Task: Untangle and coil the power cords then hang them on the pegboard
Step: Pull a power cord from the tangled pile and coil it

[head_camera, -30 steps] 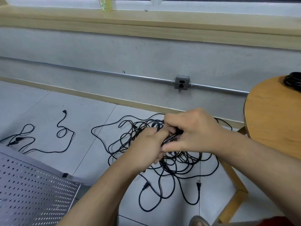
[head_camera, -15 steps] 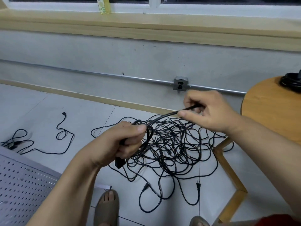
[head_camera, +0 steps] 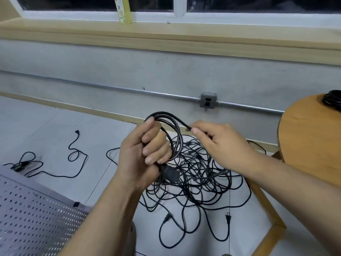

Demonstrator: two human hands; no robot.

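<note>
My left hand [head_camera: 145,150] grips a small coil of black power cord [head_camera: 166,117], with several loops rising above my fingers and the cord's plug [head_camera: 170,174] hanging below my palm. My right hand [head_camera: 219,143] pinches the same cord just right of the coil, thumb and forefinger closed on it. Under both hands a tangled pile of black cords [head_camera: 199,174] lies on the tiled floor, plugs sticking out at its near side. The grey pegboard [head_camera: 33,218] lies flat at the lower left.
A separate black cord [head_camera: 73,157] snakes on the floor at the left. A round wooden table [head_camera: 310,141] stands at the right with another coiled cord [head_camera: 332,98] on it. A wall outlet [head_camera: 208,102] sits on a metal conduit behind the pile.
Both hands have risen from the pile. My left hand has gathered more loops into the coil, and my right hand has slid along the cord back toward the coil.
</note>
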